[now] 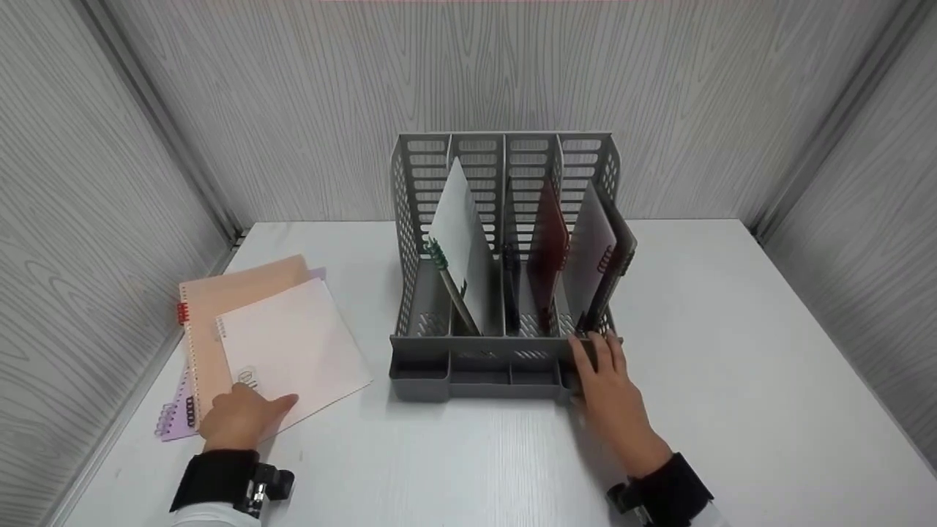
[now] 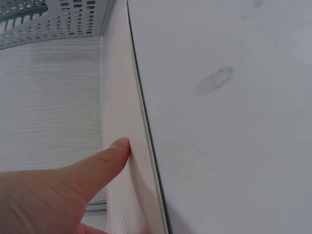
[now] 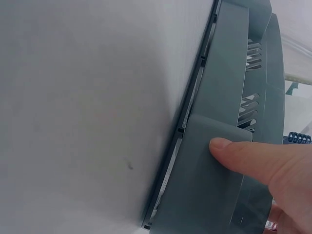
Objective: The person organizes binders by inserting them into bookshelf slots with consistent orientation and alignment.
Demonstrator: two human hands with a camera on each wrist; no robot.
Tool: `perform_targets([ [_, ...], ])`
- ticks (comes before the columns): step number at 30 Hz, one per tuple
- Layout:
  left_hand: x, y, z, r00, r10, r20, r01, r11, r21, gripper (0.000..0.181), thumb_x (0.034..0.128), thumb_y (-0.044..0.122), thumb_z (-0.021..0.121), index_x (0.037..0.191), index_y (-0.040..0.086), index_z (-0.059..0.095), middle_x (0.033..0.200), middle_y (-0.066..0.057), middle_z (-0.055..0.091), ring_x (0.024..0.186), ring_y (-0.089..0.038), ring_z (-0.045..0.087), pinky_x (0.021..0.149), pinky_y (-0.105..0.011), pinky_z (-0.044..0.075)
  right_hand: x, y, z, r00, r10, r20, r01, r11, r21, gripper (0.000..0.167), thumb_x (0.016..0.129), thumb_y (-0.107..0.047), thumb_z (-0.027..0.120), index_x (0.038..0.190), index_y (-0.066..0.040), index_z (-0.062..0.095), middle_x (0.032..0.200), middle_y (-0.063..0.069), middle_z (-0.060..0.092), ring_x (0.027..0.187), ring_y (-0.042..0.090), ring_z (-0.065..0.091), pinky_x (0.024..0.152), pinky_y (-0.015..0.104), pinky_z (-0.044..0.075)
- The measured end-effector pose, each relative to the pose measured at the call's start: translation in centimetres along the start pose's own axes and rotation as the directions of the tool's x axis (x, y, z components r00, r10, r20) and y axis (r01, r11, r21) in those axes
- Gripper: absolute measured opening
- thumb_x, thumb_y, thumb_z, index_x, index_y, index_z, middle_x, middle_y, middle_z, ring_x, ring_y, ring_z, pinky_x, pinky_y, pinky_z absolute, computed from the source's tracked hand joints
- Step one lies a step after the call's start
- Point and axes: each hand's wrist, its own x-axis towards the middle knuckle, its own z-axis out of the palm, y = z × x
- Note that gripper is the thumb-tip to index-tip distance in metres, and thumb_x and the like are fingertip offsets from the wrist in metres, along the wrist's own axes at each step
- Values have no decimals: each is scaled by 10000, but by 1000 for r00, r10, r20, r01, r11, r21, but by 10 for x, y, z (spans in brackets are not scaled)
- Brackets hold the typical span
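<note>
My left hand (image 1: 241, 417) rests on the lower left corner of a pale pink spiral notebook (image 1: 300, 344), thumb stretched out over its cover. In the left wrist view the thumb touches the pink cover (image 2: 119, 97); the other fingers are mostly hidden. Under it lie a peach notebook (image 1: 245, 282) and a lilac one (image 1: 176, 421). My right hand (image 1: 618, 402) grips the front right corner of a grey file organizer (image 1: 421, 391), fingers over its ledge. In the right wrist view the thumb presses the organizer's front wall (image 3: 195, 170).
Slots of the organizer hold a white notebook (image 1: 457, 219) leaning, a dark notebook (image 1: 511, 278), a red notebook (image 1: 549, 252), a pale notebook (image 1: 588, 252) and a dark-covered notebook (image 1: 618, 241). Small trays line its front. Grey wood-grain panels (image 1: 483, 66) enclose the white table (image 1: 468, 468).
</note>
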Motion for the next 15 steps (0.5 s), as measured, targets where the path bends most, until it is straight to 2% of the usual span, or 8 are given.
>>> perform_targets([
  [5, 1, -3, -1, 999, 16, 38, -16, 1000, -19, 1156, 746, 724, 543, 1277, -247, 211, 1109, -446, 429, 907, -449, 504, 746, -552, 432, 0, -1, 2, 1000, -4, -6, 4, 1000, 16, 878, 660, -129, 840, 1406, -70, 381, 1392, 233, 314, 1332, 433, 189, 472, 389, 486],
  [10, 5, -7, -2, 999, 9, 50, -6, 998, -55, 1216, 736, 731, 550, 1300, -259, 127, 1154, -448, 416, 891, -419, 520, 744, -528, 438, 1, -1, 2, 1000, -6, -11, 6, 1000, 18, 878, 660, -128, 838, 1406, -68, 379, 1390, 237, 319, 1328, 437, 196, 482, 403, 495],
  [15, 10, -17, -2, 999, -3, 42, 11, 981, -192, 1113, 802, 669, 529, 1291, -253, 142, 1145, -431, 392, 881, -397, 483, 699, -460, 438, 2, -2, 1, 1000, -9, -9, 9, 1000, 16, 885, 663, -137, 841, 1410, -73, 370, 1391, 238, 317, 1325, 440, 201, 485, 410, 500],
])
